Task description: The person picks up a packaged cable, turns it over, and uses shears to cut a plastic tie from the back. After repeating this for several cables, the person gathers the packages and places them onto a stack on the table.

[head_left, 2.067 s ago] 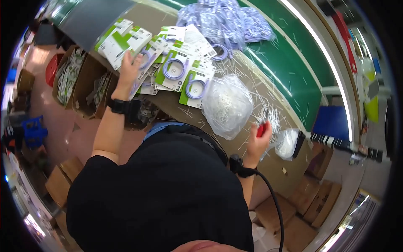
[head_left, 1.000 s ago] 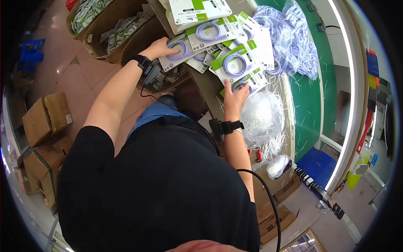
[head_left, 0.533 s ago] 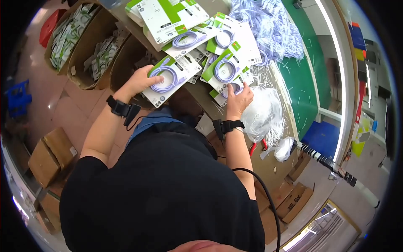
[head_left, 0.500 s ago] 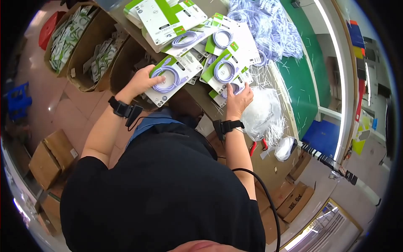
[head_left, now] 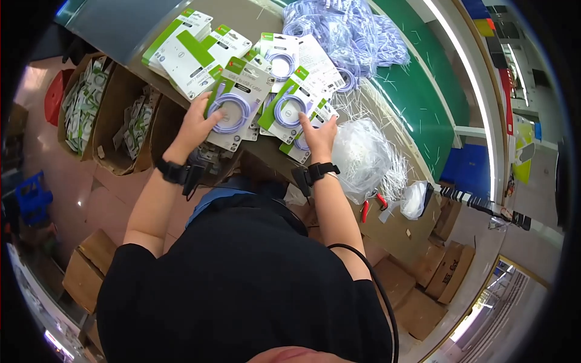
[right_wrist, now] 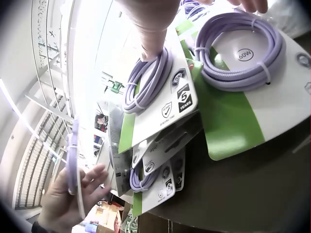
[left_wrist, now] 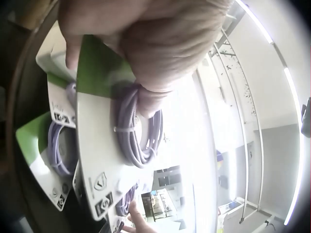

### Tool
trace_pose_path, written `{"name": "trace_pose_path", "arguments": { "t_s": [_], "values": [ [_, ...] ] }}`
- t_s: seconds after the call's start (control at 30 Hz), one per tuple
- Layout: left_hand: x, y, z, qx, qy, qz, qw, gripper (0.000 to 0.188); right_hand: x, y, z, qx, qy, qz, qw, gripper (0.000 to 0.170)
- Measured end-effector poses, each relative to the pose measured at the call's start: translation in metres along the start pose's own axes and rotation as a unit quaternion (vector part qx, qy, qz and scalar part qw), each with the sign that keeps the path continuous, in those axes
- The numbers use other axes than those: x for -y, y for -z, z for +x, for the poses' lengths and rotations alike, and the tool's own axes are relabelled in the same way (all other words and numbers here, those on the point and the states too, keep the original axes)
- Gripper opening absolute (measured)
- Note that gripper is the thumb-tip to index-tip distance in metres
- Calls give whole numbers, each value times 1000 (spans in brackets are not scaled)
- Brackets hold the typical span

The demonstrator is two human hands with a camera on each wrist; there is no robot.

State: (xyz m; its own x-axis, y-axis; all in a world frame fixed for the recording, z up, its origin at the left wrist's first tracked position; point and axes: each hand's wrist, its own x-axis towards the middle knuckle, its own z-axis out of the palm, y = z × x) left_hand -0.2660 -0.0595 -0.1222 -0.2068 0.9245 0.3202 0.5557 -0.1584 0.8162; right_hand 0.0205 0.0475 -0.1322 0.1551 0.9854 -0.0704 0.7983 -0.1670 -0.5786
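My left hand grips a green-and-white carded USB-C cable at its left edge, thumb on the coiled purple cable. In the left wrist view the card stands raised over other cards. My right hand has its thumb on the coil of a second carded cable and its fingers over a lower carded cable. In the right wrist view, that thumb touches the tilted card; a flatter card lies beside it. The right palm is mostly hidden.
A stack of carded cables sits at the left, purple cables in clear bags at the back. Right of my hands are a clear bag of white scraps and a red-handled cutting tool. Open cartons stand below the table's left edge.
My right hand has put down the red-handled tool and moved left to the cards. My left hand has left the stack, picked up a carded cable and raised it.
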Motion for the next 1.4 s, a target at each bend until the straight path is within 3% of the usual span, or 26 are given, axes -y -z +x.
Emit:
{"name": "trace_pose_path", "arguments": {
  "t_s": [0.03,0.13,0.17,0.27,0.3,0.4,0.43,0.53,0.7,0.8,0.83,0.93,1.1,1.2,1.23,1.33,1.37,1.4],
  "values": [
    [7,-11,2,3,-5,-2,1000,36,2,1,1,-5,-3,2,1000,104],
    [23,-38,8,45,173,-61,982,43,6,5,7,29,-19,52,998,105],
    [26,-44,10,48,169,-64,982,43,2,4,10,23,-21,51,998,105],
    [34,-52,18,-22,274,-48,960,55,-16,-5,23,-86,41,69,993,93],
    [36,-54,21,-19,271,-48,961,55,-20,-6,30,-90,39,69,993,93],
    [39,-58,33,68,272,135,950,70,-24,1,54,16,5,265,964,78],
    [42,-59,35,69,268,136,951,70,-28,-2,65,13,5,268,963,78],
    [45,-61,40,64,341,40,937,78,-40,-20,98,5,-1,242,970,57],
    [28,-57,49,41,378,-31,925,77,-19,-26,101,15,-80,258,963,43],
    [43,-58,54,156,378,-247,879,70,-1,-7,91,134,-115,375,910,45],
    [45,-56,53,154,377,-250,878,70,-1,-4,90,134,-114,373,911,45],
    [49,-46,55,229,420,-376,794,65,0,7,88,259,-164,421,854,47],
    [39,-41,58,234,422,-380,789,64,20,7,69,270,-128,401,866,45],
    [27,-46,62,253,430,-386,776,67,21,-3,62,129,-89,385,910,48],
    [28,-46,62,253,430,-385,776,67,17,-6,65,129,-88,385,910,48],
    [31,-52,56,253,413,-450,750,70,4,-9,72,220,-88,263,935,69],
    [30,-53,54,259,412,-449,749,70,4,-9,69,214,-91,264,936,69],
    [29,-54,52,247,415,-465,742,69,6,-12,64,178,-41,194,964,73]
  ]
}}
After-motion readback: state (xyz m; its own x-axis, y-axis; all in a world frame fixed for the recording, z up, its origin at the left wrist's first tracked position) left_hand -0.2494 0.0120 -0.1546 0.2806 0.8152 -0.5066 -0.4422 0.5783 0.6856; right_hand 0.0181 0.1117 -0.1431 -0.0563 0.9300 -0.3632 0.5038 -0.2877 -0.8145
